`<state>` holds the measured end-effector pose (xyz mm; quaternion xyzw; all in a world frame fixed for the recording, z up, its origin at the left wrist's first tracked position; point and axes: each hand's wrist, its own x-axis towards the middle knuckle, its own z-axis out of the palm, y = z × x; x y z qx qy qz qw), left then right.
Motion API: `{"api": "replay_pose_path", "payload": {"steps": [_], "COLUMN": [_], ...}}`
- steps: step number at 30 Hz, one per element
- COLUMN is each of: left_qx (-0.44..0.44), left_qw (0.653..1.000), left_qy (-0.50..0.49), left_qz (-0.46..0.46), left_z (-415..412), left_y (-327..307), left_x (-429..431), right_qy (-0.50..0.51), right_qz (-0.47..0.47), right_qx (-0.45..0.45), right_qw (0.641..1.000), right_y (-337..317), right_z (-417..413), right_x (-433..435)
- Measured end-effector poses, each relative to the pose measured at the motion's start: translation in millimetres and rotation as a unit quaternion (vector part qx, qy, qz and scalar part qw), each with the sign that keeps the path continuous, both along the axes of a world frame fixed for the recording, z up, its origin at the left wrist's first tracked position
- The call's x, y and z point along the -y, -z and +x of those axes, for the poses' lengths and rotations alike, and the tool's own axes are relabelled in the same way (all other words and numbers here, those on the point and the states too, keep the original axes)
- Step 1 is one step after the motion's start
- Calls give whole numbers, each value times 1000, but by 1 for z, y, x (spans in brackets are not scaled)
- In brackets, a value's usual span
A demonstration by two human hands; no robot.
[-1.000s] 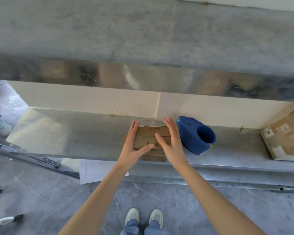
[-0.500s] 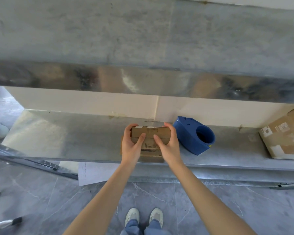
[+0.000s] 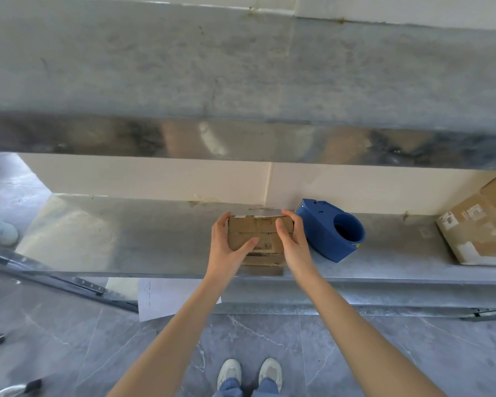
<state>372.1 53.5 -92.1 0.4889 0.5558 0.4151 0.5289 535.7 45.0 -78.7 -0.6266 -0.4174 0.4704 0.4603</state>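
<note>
Nearest the camera, a pair of pale canvas shoes (image 3: 249, 373) stands on grey veined floor tiles, and a white sheet of paper (image 3: 166, 296) lies on the floor just under the front lip of the low grey metal shelf (image 3: 126, 239). Both bare forearms reach forward and down over that lip.

The left hand (image 3: 226, 247) and the right hand (image 3: 294, 242) grasp a small brown cardboard box (image 3: 258, 233), one hand at each short end. The left fingers curl round the left end with the thumb laid across the near face. The right fingers wrap over the far right corner, thumb on top. The box's long axis runs left to right, parallel to the shelf edge, so it lies squarely between the palms and neither hand is nearer. It sits on a stack of flatter brown cardboard boxes (image 3: 265, 260) near the shelf front, and I cannot tell whether it has come clear of them.

A blue plastic housing with a round opening (image 3: 327, 233) stands just beside the right knuckles, so the free path looks to be upward and back toward the body, not sideways to the right. Farther right a large taped brown carton (image 3: 481, 224) rests on the shelf. Behind is a cream wall (image 3: 155, 179), and above it a second grey metal shelf (image 3: 241, 81) overhangs
</note>
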Motion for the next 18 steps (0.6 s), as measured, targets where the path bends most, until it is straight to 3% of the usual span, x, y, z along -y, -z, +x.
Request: {"api": "replay_pose_path", "payload": {"steps": [4,9,15,18], "left_qx": [-102,-107,-146,-244], "left_qw": [992,993,988,966], "left_qy": [-64,-43,38,57], "left_qz": [25,11,30,65], "left_z": [-12,-42,-55,-56], "left_y": [-5,-12,-18,-21], "left_x": [2,-16,-33,-33], "right_qy": [-3,9,-74,-126], "right_qz": [-7,-36,-44,-20], "right_qx": [-24,1,163,258], "right_qw": [1000,999,983,958], "right_y": [1,-6,-14,-20], "right_z": [-6,-13,-6,0], "right_x": [-4,-5,-3,-2]}}
